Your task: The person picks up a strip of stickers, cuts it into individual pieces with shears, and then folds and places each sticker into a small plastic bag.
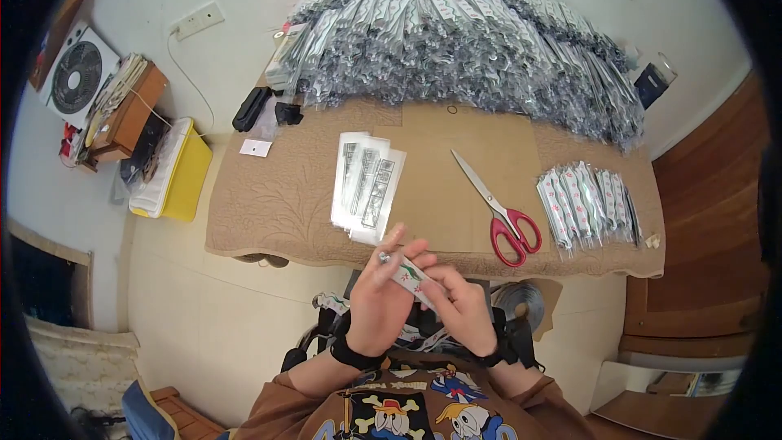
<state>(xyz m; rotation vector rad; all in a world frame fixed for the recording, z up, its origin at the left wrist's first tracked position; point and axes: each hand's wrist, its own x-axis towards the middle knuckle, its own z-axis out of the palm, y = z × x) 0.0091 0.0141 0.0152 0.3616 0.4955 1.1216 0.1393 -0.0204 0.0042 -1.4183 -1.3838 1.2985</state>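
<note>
Above my lap, near the table's front edge, a narrow white strip with red and green print (413, 277) lies slanted between my hands. My left hand (383, 297) has its thumb over the strip's upper end, where a small shiny tip shows, with the fingers behind it. My right hand (464, 310) pinches the lower part between thumb and fingers. Just beyond my left hand, several clear printed bags (366, 183) lie overlapped on the table. Scissors with red handles (507, 232) lie half open on the cardboard sheet (432, 187), beyond my right hand.
A large heap of wrapped strips (456, 49) fills the back of the cloth-covered table (261, 212). A smaller row of wrapped strips (582, 204) lies at the right. A black case (252, 108) sits at the back left. A tape roll (521, 305) is below the front edge.
</note>
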